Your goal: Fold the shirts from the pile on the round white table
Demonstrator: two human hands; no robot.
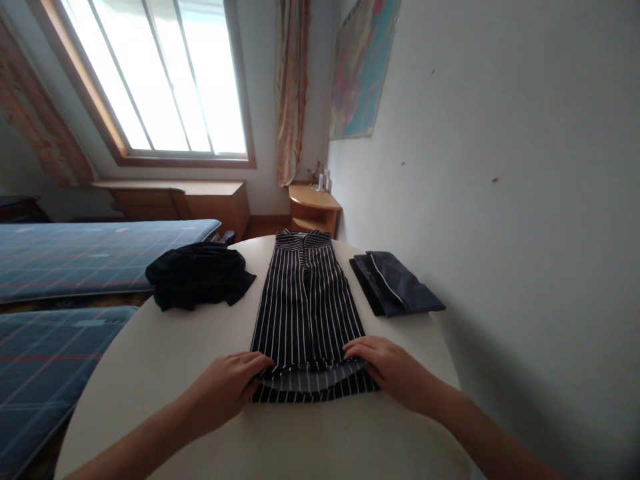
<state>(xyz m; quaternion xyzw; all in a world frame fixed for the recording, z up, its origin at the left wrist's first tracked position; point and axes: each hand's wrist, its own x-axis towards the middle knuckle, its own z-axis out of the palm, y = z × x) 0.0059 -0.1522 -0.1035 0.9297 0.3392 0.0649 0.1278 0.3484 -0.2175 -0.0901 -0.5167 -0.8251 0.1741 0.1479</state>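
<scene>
A black garment with white stripes [305, 307] lies flat and lengthwise on the round white table [200, 427]. Its near end gapes a little, showing the greyish striped inside between the upper and lower layers. My left hand [235, 377] grips the left corner of the upper layer, fingers on top and thumb hidden. On the opposite corner my right hand [387, 367] holds the same layer, with its fingertips over the cloth. Left of the garment sits a loosely bunched black cloth item [197, 273]. To its right lies a folded dark garment [395, 283] with a thin white line.
Two beds with blue plaid mattresses [100, 257] stand at the left. A wooden desk [215, 190] is under the window, and a corner shelf [315, 198] stands beyond the table. The white wall [525, 233] runs close along the right side.
</scene>
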